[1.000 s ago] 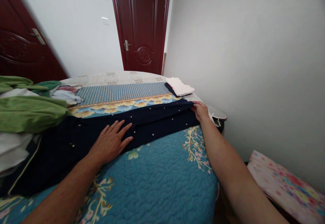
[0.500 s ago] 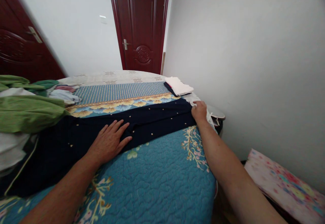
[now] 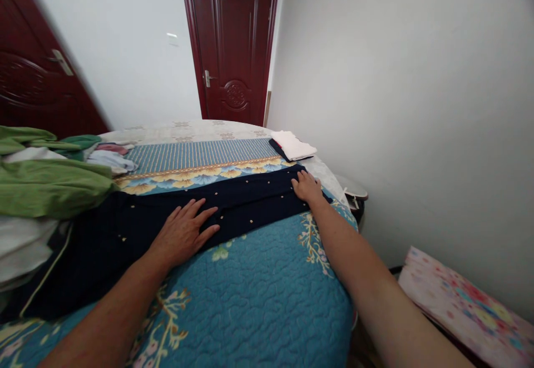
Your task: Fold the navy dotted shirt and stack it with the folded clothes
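Fingers of L hand are lying spread on navy garment atop blue quilt, R hand is resting bent-fingered nr. its R end (grip unclear), & fabric is looking soft, light, limp, prob. suiting pinch holds at edges.

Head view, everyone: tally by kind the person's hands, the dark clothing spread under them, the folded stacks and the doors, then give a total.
Hands: 2 (left hand, right hand)
Spread dark garment: 1
Folded stack: 1
Doors: 2 (far door, door at picture's left)
Total: 6
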`<action>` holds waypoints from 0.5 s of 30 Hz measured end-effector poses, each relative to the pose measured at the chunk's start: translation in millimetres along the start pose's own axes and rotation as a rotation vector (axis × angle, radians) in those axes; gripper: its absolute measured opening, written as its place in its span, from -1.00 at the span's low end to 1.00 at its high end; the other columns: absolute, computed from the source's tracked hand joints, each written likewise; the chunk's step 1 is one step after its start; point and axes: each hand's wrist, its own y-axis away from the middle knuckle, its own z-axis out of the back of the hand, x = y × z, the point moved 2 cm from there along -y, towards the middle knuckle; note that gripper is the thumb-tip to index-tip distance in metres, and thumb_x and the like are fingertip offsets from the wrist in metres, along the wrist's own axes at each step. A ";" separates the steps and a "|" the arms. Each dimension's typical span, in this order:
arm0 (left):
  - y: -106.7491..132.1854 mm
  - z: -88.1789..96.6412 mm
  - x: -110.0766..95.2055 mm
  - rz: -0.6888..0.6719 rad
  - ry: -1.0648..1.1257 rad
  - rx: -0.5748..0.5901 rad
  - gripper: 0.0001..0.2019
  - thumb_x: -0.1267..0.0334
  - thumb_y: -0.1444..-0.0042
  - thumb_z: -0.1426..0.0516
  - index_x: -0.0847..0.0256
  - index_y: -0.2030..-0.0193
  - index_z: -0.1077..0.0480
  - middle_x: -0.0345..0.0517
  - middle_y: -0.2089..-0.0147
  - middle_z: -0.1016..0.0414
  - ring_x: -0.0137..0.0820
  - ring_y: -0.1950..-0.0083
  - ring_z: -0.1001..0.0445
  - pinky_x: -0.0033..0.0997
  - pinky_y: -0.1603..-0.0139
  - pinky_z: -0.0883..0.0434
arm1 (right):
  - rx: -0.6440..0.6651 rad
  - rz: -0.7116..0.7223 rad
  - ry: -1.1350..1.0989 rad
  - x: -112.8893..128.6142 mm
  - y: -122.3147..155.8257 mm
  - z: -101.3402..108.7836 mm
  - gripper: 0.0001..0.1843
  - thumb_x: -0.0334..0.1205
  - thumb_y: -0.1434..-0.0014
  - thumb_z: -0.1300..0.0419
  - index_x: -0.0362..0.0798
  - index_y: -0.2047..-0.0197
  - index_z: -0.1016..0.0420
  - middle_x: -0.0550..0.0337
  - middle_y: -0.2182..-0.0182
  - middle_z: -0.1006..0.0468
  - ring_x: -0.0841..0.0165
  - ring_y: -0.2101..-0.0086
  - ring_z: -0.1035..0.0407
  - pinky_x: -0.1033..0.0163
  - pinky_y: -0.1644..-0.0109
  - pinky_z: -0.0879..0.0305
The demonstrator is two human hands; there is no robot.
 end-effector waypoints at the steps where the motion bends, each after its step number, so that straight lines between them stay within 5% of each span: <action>1: 0.0 0.4 0.0 0.000 0.006 0.001 -0.37 -0.27 -0.38 0.03 -0.13 -0.48 -0.35 0.02 -0.61 -0.13 0.07 -0.63 -0.02 0.21 -0.55 -0.06 | -0.014 -0.035 -0.007 -2.8 -1.5 1.4 -0.33 0.05 -0.51 0.10 -0.09 -0.54 -0.20 -0.13 -0.54 -0.08 -0.05 -0.48 0.03 -0.42 -0.48 0.15; 6: 1.4 5.5 -3.3 0.004 0.033 0.020 -0.41 -0.26 -0.39 0.02 -0.23 -0.48 -0.33 -0.01 -0.61 -0.13 0.08 -0.63 -0.03 0.22 -0.55 -0.02 | -0.261 -0.013 -0.017 4.5 11.4 5.6 -0.41 -0.08 -0.48 0.04 -0.17 -0.43 -0.35 -0.22 -0.47 -0.23 -0.09 -0.46 0.00 -0.45 -0.48 0.16; 9: 2.5 8.9 -5.6 0.004 0.052 0.045 -0.41 -0.27 -0.40 0.03 -0.26 -0.47 -0.33 -0.05 -0.63 -0.09 0.09 -0.62 -0.03 0.24 -0.55 -0.02 | -0.332 0.306 -0.106 33.2 32.7 2.6 -0.45 -0.10 -0.48 -0.01 -0.14 -0.41 -0.40 -0.20 -0.44 -0.29 -0.02 -0.45 -0.07 -0.32 -0.50 0.04; 12: 3.2 10.6 -5.9 0.003 0.064 0.067 -0.43 -0.28 -0.40 0.04 -0.31 -0.46 -0.34 -0.12 -0.63 -0.09 0.09 -0.63 -0.02 0.25 -0.55 -0.01 | -0.210 0.725 -0.211 75.2 59.8 -5.0 -0.45 -0.07 -0.47 -0.09 -0.08 -0.42 -0.41 -0.14 -0.41 -0.35 0.07 -0.41 -0.18 -0.13 -0.49 -0.14; 15: 3.9 10.9 -4.8 -0.001 0.074 0.080 -0.47 -0.25 -0.41 0.04 -0.36 -0.44 -0.34 -0.15 -0.64 -0.08 0.09 -0.63 -0.01 0.26 -0.55 -0.01 | -0.090 0.975 -0.242 107.4 79.3 -10.6 -0.56 -0.15 -0.43 -0.18 -0.02 -0.31 -0.55 -0.06 -0.31 -0.48 0.12 -0.34 -0.30 -0.08 -0.45 -0.23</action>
